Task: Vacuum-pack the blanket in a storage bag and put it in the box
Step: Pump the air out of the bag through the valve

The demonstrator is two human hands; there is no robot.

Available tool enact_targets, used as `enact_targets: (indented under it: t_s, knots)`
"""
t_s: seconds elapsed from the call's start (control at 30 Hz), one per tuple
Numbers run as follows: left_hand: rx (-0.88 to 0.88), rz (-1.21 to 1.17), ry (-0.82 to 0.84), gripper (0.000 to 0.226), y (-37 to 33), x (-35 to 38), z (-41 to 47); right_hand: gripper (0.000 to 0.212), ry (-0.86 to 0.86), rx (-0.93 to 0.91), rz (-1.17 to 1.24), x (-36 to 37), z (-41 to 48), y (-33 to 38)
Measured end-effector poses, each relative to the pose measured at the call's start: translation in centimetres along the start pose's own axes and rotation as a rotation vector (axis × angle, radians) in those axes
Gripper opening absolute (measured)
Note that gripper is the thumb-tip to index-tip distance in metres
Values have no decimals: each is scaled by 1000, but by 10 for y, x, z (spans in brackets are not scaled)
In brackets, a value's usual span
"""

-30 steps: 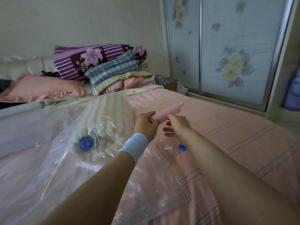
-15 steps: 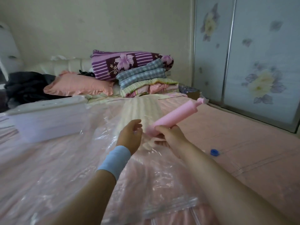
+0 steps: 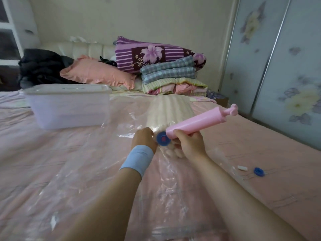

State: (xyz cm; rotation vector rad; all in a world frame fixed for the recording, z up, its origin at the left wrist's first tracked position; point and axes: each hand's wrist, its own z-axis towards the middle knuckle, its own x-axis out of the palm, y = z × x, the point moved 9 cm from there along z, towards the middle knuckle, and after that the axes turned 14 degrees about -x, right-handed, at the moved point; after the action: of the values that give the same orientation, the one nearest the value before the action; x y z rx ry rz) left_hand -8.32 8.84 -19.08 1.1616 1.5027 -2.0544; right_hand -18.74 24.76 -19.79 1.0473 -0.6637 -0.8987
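Blanket — cream, ribbed, rolled in clear bag | right grip holds pink pump | left grip — unclear

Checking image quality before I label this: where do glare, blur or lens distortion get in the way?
Head view throughout: soft daylight, no hard shadows; glare streaks on the clear storage bag hide its edges; slight motion softness over the left hand, the blue valve and the right hand gripping the pink pump; wide-angle distortion tilts the wardrobe doors and stretches the forearms.
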Motion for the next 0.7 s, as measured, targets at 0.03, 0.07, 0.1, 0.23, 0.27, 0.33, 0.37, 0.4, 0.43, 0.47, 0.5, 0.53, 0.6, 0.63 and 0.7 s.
enact_targets:
  t_s: [0.03, 0.07, 0.1, 0.23, 0.27, 0.33, 0.37, 0.4, 0.43, 0.47, 0.5, 0.53, 0.6, 0.63, 0.7]
  knots:
    - [5, -1, 6, 13, 0, -3, 2, 21, -11, 5, 39, 0, 1, 0]
    - [6, -7, 17, 12, 0, -6, 4, 17, -11, 11, 88, 2, -1, 1]
    - [5, -27, 40, 13, 1, -8, 5, 16, -10, 14, 126, 3, -1, 2]
    - [-5, -236, 184, 16, 3, -14, 7, 20, 8, -5, 114, 4, -2, 9]
    - [-7, -296, 206, 17, 4, -17, 6, 19, 21, -11, 112, 4, -2, 12]
    - [-19, -412, 258, 17, 3, -18, 2, 13, 54, -19, 116, 6, -7, 20]
    - [-30, -475, 290, 16, 3, -17, 0, 11, 68, -28, 119, 8, -10, 23]
    - [-38, -530, 316, 16, 2, -16, -1, 7, 85, -50, 109, 9, -12, 27]
    - [-45, -567, 331, 15, 1, -15, -2, 6, 106, -84, 97, 11, -13, 31]
    - [-52, -591, 340, 14, 0, -15, -2, 10, 130, -126, 81, 13, -15, 37]
    - [-63, -610, 348, 13, -1, -15, -2, 14, 150, -157, 70, 15, -15, 40]
    - [-76, -627, 354, 14, -1, -15, -2, 19, 167, -169, 60, 17, -17, 43]
    - [-100, -658, 366, 15, -2, -13, -2, 24, 199, -178, 68, 17, -18, 49]
    - [-106, -666, 369, 15, -2, -13, -2, 24, 229, -189, 61, 17, -19, 52]
    - [-110, -663, 372, 13, -3, -13, -2, 21, 327, -217, -3, 21, -21, 59]
